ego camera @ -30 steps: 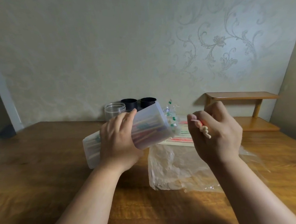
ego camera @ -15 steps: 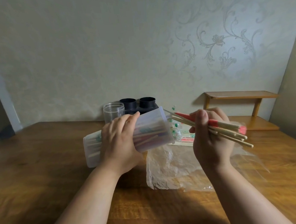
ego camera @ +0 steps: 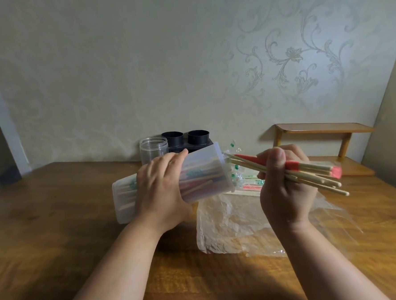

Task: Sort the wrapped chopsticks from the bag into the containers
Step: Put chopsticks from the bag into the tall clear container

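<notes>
Head camera, and the left hand (ego camera: 159,194) is wrapped round a frosted container (ego camera: 205,170), tipped on its side, mouth aimed at two o'clock. The right hand (ego camera: 285,191) clutches a bundle of chopsticks (ego camera: 314,175), tips right at that mouth, butt ends trailing off to four o'clock. Under both, a clear bag (ego camera: 231,224) lies flat on the table (ego camera: 57,216), with more wrapped chopsticks (ego camera: 250,186) at its far edge. At twelve o'clock from the left hand stand a clear jar (ego camera: 154,149) and twin black cups (ego camera: 184,139). A wooden shelf (ego camera: 323,128) sits at two o'clock.
</notes>
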`<state>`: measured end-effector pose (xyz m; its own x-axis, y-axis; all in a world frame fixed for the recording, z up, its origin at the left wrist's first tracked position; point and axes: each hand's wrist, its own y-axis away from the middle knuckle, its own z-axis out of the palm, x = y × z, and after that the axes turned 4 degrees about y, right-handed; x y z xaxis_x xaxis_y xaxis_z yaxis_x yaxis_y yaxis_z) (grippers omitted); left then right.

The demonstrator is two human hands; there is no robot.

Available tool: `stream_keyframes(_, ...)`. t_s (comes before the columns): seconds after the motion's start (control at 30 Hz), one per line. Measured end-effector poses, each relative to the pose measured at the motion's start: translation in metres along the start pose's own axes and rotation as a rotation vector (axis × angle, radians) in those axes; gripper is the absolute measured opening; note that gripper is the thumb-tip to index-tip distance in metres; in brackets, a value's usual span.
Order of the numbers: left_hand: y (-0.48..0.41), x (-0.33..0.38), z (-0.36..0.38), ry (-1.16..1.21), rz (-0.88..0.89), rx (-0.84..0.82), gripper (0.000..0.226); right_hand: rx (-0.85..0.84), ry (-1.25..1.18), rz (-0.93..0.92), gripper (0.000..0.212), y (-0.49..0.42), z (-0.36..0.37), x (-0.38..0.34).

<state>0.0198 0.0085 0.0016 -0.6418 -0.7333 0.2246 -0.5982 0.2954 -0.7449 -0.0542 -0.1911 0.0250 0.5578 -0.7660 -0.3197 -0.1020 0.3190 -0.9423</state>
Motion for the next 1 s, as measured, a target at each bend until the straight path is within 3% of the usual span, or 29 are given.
stream_keyframes(0.2,-0.001,-0.002,0.001,-0.028,0.014,-0.037,0.099,-0.096,-0.156,0.255,0.026,0.000,0.005,0.002)
stream_keyframes(0.47,-0.001,0.002,0.002,-0.010,0.066,-0.013,0.095,0.097,-0.183,0.537,0.032,-0.006,0.002,-0.003)
stream_keyframes(0.67,0.001,0.005,0.005,-0.007,0.118,-0.018,0.096,-0.258,-0.135,0.942,0.029,-0.001,0.011,-0.006)
stream_keyframes(0.77,0.001,0.004,0.006,-0.013,0.136,-0.040,0.098,-0.358,-0.123,1.109,0.040,0.000,0.015,-0.006)
stream_keyframes(0.87,0.001,0.004,0.006,-0.017,0.136,-0.047,0.098,-0.302,-0.166,1.119,0.044,0.001,0.015,-0.005)
stream_keyframes(0.93,0.001,0.004,0.005,-0.012,0.135,-0.044,0.098,-0.212,-0.256,1.080,0.020,0.000,0.016,-0.002)
stream_keyframes(1.0,0.001,0.004,0.005,-0.012,0.135,-0.046,0.099,-0.178,-0.357,1.031,0.023,0.000,0.015,0.000)
